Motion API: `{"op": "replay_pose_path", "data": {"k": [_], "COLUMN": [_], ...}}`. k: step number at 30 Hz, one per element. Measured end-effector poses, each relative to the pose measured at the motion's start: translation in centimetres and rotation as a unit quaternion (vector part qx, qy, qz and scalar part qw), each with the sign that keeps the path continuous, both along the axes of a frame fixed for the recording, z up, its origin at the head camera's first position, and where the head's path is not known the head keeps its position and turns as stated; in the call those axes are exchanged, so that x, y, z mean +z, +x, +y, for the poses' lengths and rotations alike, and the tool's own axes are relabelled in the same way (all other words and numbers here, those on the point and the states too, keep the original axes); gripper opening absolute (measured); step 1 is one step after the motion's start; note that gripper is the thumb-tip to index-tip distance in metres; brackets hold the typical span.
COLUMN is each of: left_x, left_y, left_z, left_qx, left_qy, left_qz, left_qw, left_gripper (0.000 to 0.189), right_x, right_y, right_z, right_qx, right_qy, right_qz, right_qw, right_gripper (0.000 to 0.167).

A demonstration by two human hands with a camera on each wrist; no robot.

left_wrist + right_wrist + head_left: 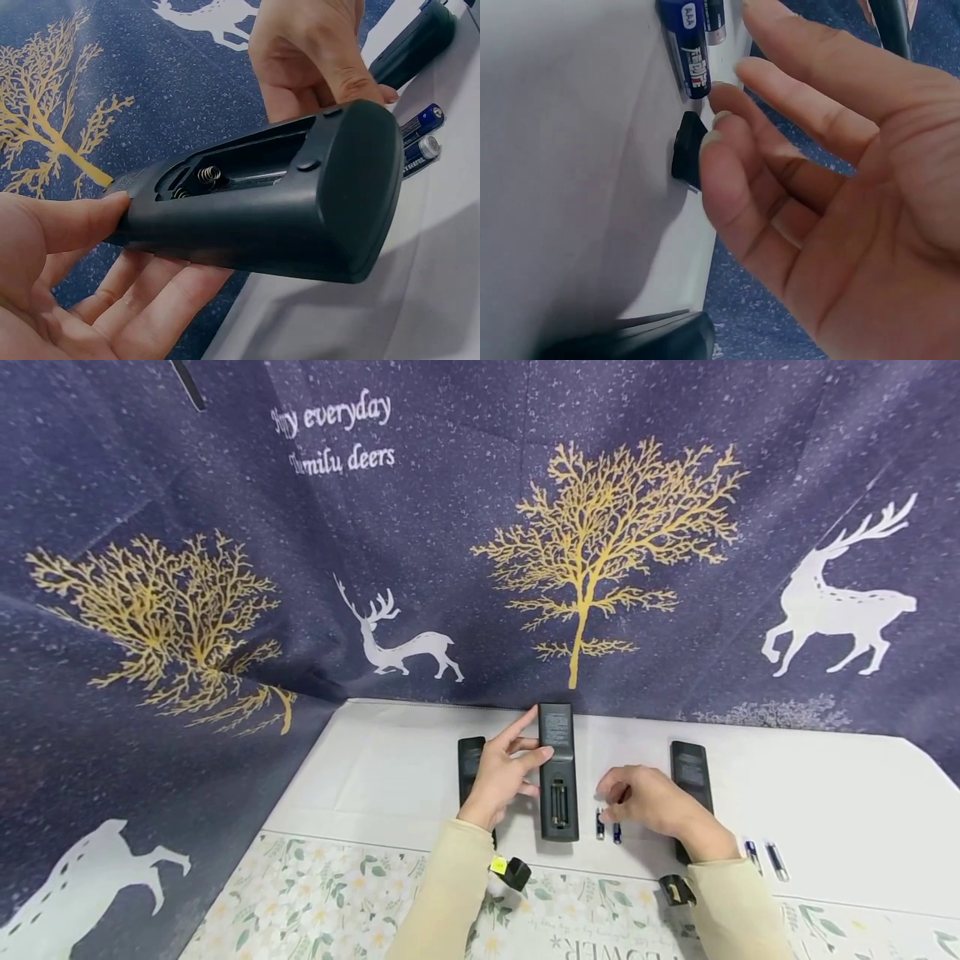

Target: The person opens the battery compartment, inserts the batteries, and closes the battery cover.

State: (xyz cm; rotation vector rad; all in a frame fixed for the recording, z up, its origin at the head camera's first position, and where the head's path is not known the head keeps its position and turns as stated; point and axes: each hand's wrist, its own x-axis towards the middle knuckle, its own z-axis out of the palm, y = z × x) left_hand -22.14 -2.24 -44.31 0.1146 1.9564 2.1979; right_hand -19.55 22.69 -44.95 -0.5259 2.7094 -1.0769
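Springs (209, 175) clear only from left wrist; left fingers (172, 300) around remote (262, 229), right fingers (817, 56) slack

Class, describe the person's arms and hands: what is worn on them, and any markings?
Both arms have plain, pale yellow long sleeves. The left hand and right hand wear no gloves. A small black device with a bright yellow tag shows beside the left sleeve; another black device shows beside the right.

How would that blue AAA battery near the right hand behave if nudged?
The blue AAA battery would probably roll, being a cylinder lying on its side on the white table. Its straight, unbent body suggests it's stiff. Its glossy wrap might feel slightly slippery.
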Motion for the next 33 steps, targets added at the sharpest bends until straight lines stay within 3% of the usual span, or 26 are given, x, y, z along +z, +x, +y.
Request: {"op": "replay_pose_path", "data": {"k": [6,22,28,33], "left_x": [0.1,0.0,0.0,0.0], "left_y": [0.0,0.0,0.1,0.1], "left_z": [0.1,0.0,-0.1,0.0], "left_qx": [0.003,0.002,0.000,-0.002], "left_qy": [0.004,-0.002,-0.002,-0.002], "left_qz": [0.000,0.004,0.002,0.003], "left_qw": [1.0000,1.0000,1.0000,1.0000], "left_gripper": [0.065,0.066,0.066,0.066], "right_x": [0.2,0.2,0.2,0.3], "right_y": [0.1,0.5,0.5,0.6], "right_z": [-0.6,-1.2,-1.2,-0.9], "right_qx": [0.006,0.004,-0.002,0.010], "right_qy": [0.023,0.065,0.048,0.002], "right_qz": [-0.015,0.006,-0.005,-0.024], "right_qw": [0.9996,0.9979,0.9988,0.9997], "right_gripper": [0.034,0.033,0.039,0.035]}}
